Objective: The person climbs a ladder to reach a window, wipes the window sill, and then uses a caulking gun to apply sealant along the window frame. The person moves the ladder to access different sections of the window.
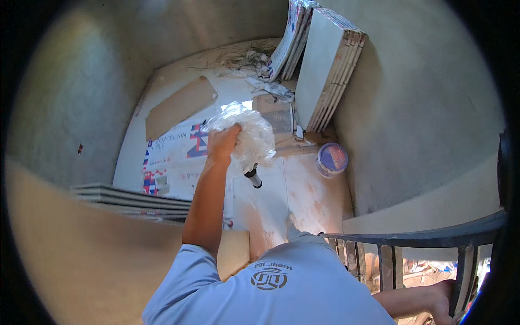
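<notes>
My left hand (pixel 223 142) reaches forward and grips a crumpled bundle of clear plastic film (pixel 250 136). Just under the film a short black-and-white tube (pixel 255 179) sticks out; whether it is joined to the bundle I cannot tell. Down at the lower right, my right hand (pixel 444 300) is closed around an upright of the dark metal railing (pixel 411 238), its fingers partly hidden.
Tall stacks of boards or tiles (pixel 327 70) lean on the right wall. A lidded bucket (pixel 332 159) stands below them. Flat cardboard (pixel 181 107) and a printed tile carton (pixel 173 143) lie on the left. More slabs (pixel 130 200) rest by the low wall (pixel 108 244).
</notes>
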A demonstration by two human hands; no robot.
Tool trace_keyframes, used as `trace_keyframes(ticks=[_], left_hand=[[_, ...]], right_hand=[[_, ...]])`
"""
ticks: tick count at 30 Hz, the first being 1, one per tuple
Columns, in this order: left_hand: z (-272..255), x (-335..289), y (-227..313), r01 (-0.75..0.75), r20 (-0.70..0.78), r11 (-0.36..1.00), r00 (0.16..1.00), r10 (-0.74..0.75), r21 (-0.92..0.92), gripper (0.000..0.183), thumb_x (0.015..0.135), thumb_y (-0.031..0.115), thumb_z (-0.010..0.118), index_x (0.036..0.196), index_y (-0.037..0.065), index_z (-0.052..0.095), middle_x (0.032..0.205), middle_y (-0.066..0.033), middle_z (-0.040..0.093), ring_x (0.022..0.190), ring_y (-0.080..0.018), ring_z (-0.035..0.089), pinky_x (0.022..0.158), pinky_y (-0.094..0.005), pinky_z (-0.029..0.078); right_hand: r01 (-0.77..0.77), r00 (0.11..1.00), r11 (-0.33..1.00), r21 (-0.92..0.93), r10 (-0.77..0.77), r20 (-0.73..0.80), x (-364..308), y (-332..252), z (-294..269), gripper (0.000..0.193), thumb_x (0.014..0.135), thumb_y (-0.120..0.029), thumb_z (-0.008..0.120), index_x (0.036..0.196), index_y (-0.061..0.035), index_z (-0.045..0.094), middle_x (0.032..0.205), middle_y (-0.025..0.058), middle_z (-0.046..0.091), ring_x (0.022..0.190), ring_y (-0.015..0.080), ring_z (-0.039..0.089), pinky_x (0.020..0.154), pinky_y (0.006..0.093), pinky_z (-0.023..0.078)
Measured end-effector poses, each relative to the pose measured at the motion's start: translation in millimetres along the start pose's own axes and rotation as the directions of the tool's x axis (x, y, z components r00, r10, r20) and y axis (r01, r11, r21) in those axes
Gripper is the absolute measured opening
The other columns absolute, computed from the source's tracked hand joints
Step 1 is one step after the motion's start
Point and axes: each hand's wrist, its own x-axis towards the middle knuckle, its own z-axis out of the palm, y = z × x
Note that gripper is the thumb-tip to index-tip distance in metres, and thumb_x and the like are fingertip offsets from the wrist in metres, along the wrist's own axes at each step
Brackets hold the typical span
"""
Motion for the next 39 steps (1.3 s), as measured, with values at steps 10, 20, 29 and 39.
trace_keyframes(ticks=[10,20,29,39], left_hand=[[-104.9,233.6,3.2,-0.076,-0.194,0.971,0.980,0.032,-0.225,0.050,0.084,0.019,0.076,0.127,-0.004,0.062,0.113,-0.0144,0.069,0.096,-0.0250,0.069,0.085,-0.0376,0.056],[-165.5,485.2,-0.2,-0.028,-0.136,0.985,0.991,0.004,-0.169,0.029,0.085,0.015,0.070,0.108,-0.002,0.070,0.096,-0.0076,0.069,0.081,-0.0188,0.065,0.070,-0.0371,0.052],[-249.4,708.4,-86.7,0.071,-0.219,0.970,0.968,-0.123,-0.232,0.024,0.086,0.014,0.070,0.105,0.000,0.070,0.087,-0.0037,0.068,0.071,-0.0151,0.059,0.064,-0.0339,0.048],[-337.0,904.2,-148.2,0.199,-0.470,0.934,0.821,-0.325,-0.298,0.055,0.087,0.008,0.072,0.136,-0.006,0.053,0.128,-0.0171,0.065,0.115,-0.0305,0.064,0.098,-0.0443,0.051]], right_hand=[[-0.224,0.965,0.958,0.177,0.244,-0.099,-194.3,117.9,116.0,0.060,0.063,-0.037,0.061,0.102,0.0090,0.065,0.099,0.0261,0.064,0.092,0.0426,0.068,0.091,0.0505,0.049],[-0.221,0.969,0.947,0.233,0.241,-0.058,-486.9,207.9,307.6,0.072,0.063,-0.065,0.067,0.104,-0.0062,0.064,0.093,0.0082,0.064,0.088,0.0216,0.067,0.084,0.0413,0.050],[-0.166,0.982,0.958,0.233,0.183,-0.052,-718.1,273.4,457.4,0.087,0.061,-0.069,0.071,0.114,-0.0022,0.059,0.103,0.0153,0.059,0.097,0.0285,0.064,0.090,0.0447,0.049],[-0.347,0.930,0.877,0.333,0.367,0.002,-1000.1,389.3,602.1,0.070,0.080,-0.048,0.064,0.123,0.0071,0.058,0.121,0.0296,0.058,0.114,0.0427,0.057,0.104,0.0612,0.043]])
